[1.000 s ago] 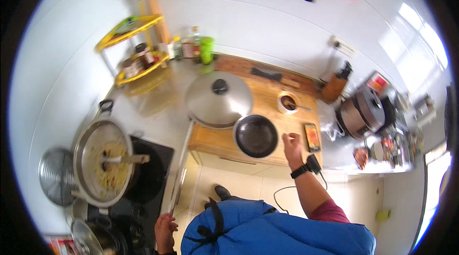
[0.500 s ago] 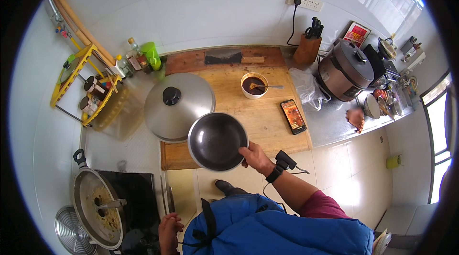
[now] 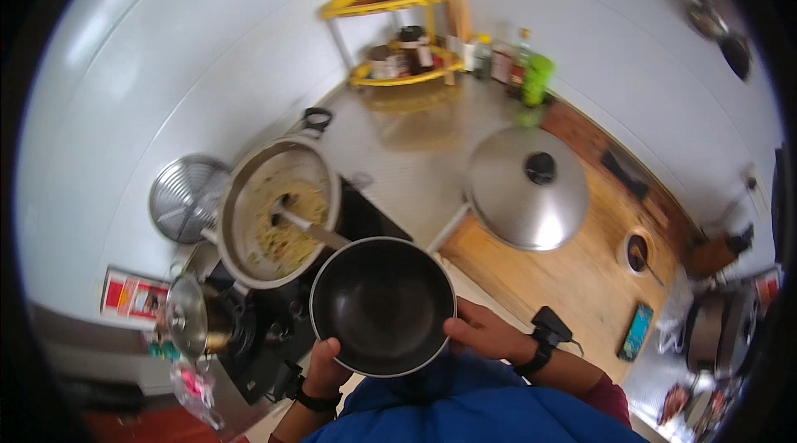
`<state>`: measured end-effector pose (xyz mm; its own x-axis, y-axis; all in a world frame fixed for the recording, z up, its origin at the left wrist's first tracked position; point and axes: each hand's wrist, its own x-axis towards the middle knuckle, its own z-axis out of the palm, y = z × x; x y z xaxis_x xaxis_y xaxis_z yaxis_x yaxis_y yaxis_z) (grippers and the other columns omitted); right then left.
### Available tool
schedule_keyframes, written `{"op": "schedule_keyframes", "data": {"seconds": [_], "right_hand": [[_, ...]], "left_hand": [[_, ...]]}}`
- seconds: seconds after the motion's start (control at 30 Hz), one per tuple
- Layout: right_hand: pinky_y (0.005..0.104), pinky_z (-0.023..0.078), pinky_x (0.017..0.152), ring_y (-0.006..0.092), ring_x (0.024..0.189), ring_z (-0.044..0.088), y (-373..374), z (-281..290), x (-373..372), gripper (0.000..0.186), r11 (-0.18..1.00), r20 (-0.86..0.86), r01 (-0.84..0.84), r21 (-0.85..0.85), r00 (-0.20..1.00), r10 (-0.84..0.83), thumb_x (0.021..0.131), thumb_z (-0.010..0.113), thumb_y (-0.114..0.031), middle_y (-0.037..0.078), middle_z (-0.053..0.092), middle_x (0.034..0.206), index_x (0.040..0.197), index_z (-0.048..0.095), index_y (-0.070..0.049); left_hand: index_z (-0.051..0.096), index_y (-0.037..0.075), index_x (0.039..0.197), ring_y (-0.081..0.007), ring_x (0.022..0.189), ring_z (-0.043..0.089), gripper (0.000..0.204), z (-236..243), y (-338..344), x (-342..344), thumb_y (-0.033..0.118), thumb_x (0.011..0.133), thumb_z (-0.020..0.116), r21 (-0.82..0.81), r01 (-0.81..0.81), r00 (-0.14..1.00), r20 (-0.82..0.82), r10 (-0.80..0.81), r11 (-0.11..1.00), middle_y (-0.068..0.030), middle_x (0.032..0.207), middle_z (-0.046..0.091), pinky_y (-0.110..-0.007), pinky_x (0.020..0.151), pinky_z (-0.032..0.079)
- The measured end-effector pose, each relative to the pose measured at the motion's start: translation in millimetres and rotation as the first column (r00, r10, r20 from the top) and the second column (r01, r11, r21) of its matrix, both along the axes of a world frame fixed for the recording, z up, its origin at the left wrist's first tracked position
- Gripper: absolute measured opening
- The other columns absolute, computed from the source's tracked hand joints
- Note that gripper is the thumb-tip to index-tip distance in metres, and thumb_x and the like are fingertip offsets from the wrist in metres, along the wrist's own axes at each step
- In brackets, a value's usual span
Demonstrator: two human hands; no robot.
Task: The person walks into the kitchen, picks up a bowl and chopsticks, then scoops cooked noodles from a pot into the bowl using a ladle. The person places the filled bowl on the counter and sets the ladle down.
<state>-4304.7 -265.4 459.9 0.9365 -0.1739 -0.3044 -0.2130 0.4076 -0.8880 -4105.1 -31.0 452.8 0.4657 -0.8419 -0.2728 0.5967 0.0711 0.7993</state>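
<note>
Both hands hold a dark, round bowl with a pale rim in front of my body. My right hand grips its right edge, thumb over the rim; my left hand grips the lower left edge the same way. The inside of the bowl looks bare. Just beyond it on the left stands a large pan on the cooktop. Yellowish, noodle-like food lies inside, and a spatula or ladle rests there, its handle reaching toward the bowl and partly hidden behind the bowl's rim.
A domed steel lid lies on the wooden board at right, with a sauce bowl and phone beyond. A lidded pot stands left. Bottles and a yellow corner shelf are at the back.
My view has turned left toward the cooktop. The bowl, held only by my right hand before, is now near the pan, and my left hand has taken hold of it too.
</note>
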Motion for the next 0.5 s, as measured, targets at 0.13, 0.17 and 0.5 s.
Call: {"op": "schedule_keyframes", "data": {"seconds": [0.13,0.17,0.5], "right_hand": [[0.0275,0.052,0.075,0.0104,0.080,0.060,-19,7,37,0.051,0.969,-0.056,0.041,-0.242,0.997,-0.056,0.102,0.060,-0.031,0.004,0.066,0.099,0.142,0.049,-0.002],[0.0273,0.052,0.077,0.0102,0.082,0.060,-20,11,51,0.049,0.917,0.041,0.107,-0.384,0.994,-0.098,0.100,0.062,-0.029,0.004,0.066,0.099,0.139,0.051,-0.002],[0.0456,0.055,0.079,0.0377,0.096,0.064,25,33,206,0.068,0.013,0.024,0.023,-1.000,0.993,0.120,0.083,0.074,-0.027,0.019,0.061,0.107,0.142,0.045,-0.006]], "left_hand": [[0.045,0.000,0.146,-0.0326,0.128,0.056,0.084,5,48,17,0.054,0.086,0.065,-0.022,-0.250,0.968,-0.013,0.250,0.968,-0.0184,0.145,0.054,-0.044,0.108,0.047],[0.046,0.000,0.145,-0.0328,0.127,0.057,0.084,7,61,24,0.055,0.085,0.065,-0.033,-0.297,0.955,-0.002,0.297,0.954,-0.0185,0.144,0.054,-0.044,0.107,0.047],[0.051,0.007,0.144,-0.0331,0.129,0.055,0.070,-9,159,76,0.055,0.094,0.046,-0.258,-0.681,0.721,-0.073,0.689,0.686,-0.0151,0.145,0.055,-0.046,0.107,0.047]]}}
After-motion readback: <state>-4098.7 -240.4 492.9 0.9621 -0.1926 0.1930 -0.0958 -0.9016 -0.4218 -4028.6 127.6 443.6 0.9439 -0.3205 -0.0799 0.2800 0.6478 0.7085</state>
